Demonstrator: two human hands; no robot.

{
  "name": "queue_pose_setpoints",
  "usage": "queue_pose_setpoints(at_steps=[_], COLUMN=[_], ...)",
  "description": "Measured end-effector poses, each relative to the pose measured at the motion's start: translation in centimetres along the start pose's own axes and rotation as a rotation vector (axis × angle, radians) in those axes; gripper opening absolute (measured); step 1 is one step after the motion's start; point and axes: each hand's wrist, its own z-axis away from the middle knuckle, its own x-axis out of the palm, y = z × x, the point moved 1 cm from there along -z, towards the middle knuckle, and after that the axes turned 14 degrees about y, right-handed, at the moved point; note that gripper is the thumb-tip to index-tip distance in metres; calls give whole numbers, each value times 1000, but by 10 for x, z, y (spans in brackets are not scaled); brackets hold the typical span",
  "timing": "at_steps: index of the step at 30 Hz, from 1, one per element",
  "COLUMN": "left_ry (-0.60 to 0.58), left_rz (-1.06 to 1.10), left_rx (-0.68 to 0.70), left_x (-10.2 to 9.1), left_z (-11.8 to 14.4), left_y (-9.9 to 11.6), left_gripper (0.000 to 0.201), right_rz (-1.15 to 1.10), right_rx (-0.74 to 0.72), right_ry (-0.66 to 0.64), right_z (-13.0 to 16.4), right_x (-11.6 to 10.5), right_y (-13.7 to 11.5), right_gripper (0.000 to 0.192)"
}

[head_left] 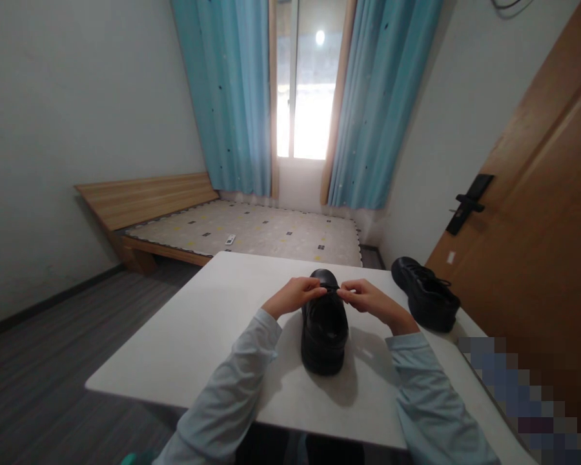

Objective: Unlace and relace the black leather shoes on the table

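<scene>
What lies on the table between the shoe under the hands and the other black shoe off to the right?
Only the right hand and its sleeve cross that stretch in the head view; otherwise bare white table separates the near shoe from the second shoe.

black shoe (324, 326), white table (198, 336), blue curtains (232, 97)

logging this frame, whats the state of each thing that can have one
near shoe: upright on the table, toe pointing away, lace pinched over it
far shoe: upright at the table's right edge, untouched
left hand: pinching the lace
right hand: pinching the lace
curtains: drawn apart
door: looks shut
</scene>
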Motion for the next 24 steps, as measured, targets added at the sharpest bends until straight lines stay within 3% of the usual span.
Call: queue_pose_setpoints(at_steps=[4,10,24], left_ry=[-24,-72,-187], left_rz=[9,45,142], left_rx=[4,-29,-33], left_x=[-1,-2,-2], left_z=[0,0,1], left_y=[-5,-11,-23], left_gripper=[42,44,47], right_rz=[-141,-259,-263], right_rx=[94,108,110], right_ry=[-41,-103,-152], right_z=[0,-1,-3], right_x=[-1,-4,-7], right_y=[4,19,38], right_gripper=[42,37,40])
